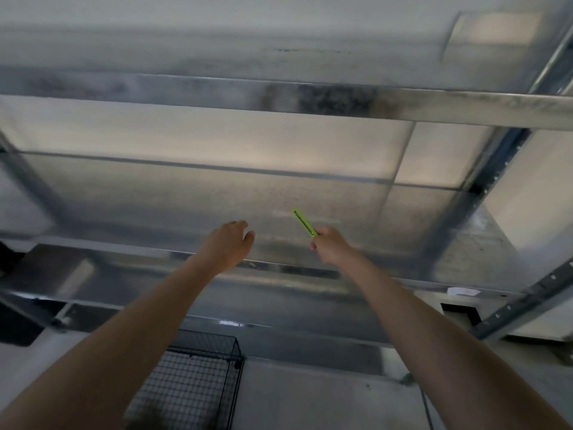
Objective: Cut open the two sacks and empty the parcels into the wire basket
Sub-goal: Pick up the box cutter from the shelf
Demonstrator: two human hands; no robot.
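My right hand [330, 247] grips the green cutter [304, 222]; left hand [231, 243] loosely spread, empty. Wire basket [198, 383] at 6 o'clock, no sacks visible: likely pre-cut, next find a sack.

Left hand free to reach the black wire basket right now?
Probably yes: the left hand is empty and open, and the black wire basket sits below that forearm, nothing else over it.

The right hand [330, 248] grips a green cutter [304, 222]; the left hand [229, 243] reaches, seemingly relaxed, above the wire basket [198, 383].
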